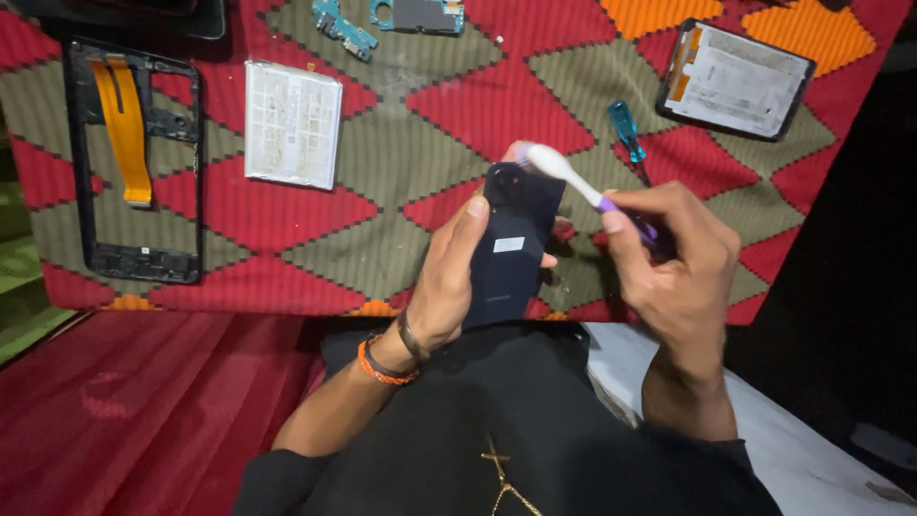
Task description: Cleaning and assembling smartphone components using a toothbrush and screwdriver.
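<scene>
— what's he at now?
— left hand [449, 277] clamped round a dark phone back cover [511, 244], held above his lap; right hand [673, 258] closed on a toothbrush [573, 182], bristles at the camera corner. brushing step, i'd judge; next wants light strokes.
— and around it?
— patterned red cloth [401, 124] carrying a phone frame [134, 158], a battery [292, 124], a blue screwdriver [626, 129]. dim room.

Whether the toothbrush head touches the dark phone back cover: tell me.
Touching. The head view shows the white toothbrush bristle end lying against the top edge of the dark phone back cover, no gap visible, held by the right hand.
</scene>
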